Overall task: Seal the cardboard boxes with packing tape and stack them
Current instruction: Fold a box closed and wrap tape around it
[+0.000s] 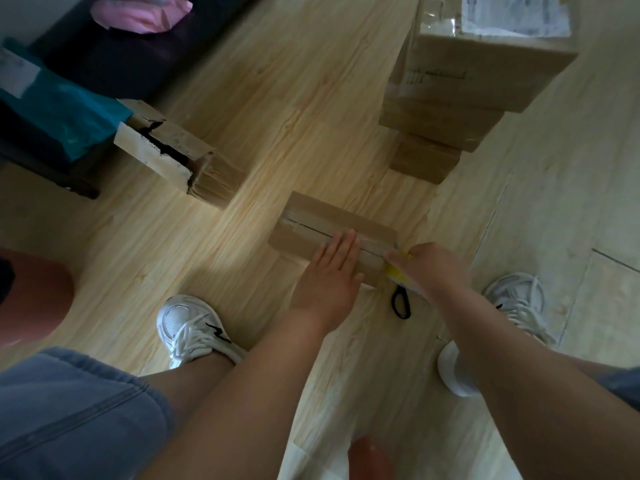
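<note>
Brown cardboard box [311,223]: prob light, stiff, lift by ends; L hand [330,271] flat, fingers straight, on top; R hand [431,268], 3 o'clock, grips yellow tape [398,271].

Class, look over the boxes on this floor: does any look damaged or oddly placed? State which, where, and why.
The long box lying at the left has a torn top, with a ragged dark gap. At upper right, the stack looks top-heavy: bigger boxes overhang the smallest box at its base.
</note>
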Demonstrator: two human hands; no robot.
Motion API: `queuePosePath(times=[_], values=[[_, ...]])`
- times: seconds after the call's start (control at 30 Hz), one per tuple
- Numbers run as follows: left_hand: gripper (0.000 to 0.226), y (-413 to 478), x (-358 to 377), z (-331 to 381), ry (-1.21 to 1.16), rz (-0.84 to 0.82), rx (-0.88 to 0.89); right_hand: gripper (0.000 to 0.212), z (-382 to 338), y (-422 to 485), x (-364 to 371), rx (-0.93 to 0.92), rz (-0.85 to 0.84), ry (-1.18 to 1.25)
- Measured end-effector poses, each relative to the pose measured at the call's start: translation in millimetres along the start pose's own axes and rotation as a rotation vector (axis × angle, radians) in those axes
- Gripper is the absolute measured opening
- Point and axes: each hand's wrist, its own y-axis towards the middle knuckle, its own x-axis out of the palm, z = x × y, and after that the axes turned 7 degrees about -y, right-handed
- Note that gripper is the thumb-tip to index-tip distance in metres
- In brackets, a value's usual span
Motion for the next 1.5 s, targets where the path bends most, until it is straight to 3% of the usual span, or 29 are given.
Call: queuePosePath(times=[0.23,0.43,0.53,0.67,0.83,1.07,1.27,1.5], values=[[0.067,-2.6,-4.8,7.3,0.054,0.026,0.039,0.054,1.3,1.1,-3.5,0.009,-0.016,0.024],[0.065,2.8,-21.7,13.2,0.082,-0.045,0.001,0.056,1.4,2.4,-2.0,0.013,-0.023,0.036],[0.085,13.0,-37.4,26.8,0.117,-0.049,0.018,0.057,-1.1,0.5,-6.6,-0.001,-0.042,0.074],[0.116,34.7,-39.5,37.8,0.321,-0.223,0.026,0.059,-2.3,-4.4,-8.8,-0.004,-0.056,0.013],[0.123,45.2,-39.8,35.5,0.344,-0.194,-0.014,0.05,2.7,-4.1,-9.0,-0.077,-0.146,0.164],[0.125,36.2,-75.7,15.0,0.167,-0.056,-0.008,0.046,0.2,-25.5,-47.3,-0.197,-0.014,0.548],[0.13,25.5,-87.8,4.7,-0.258,0.156,-0.032,0.042,-20.2,-43.2,-86.8,-0.272,0.102,0.772],[0.135,23.4,-76.6,6.3,-0.566,0.199,-0.128,0.027,-29.6,-44.2,-99.1,-0.328,0.082,0.917]])
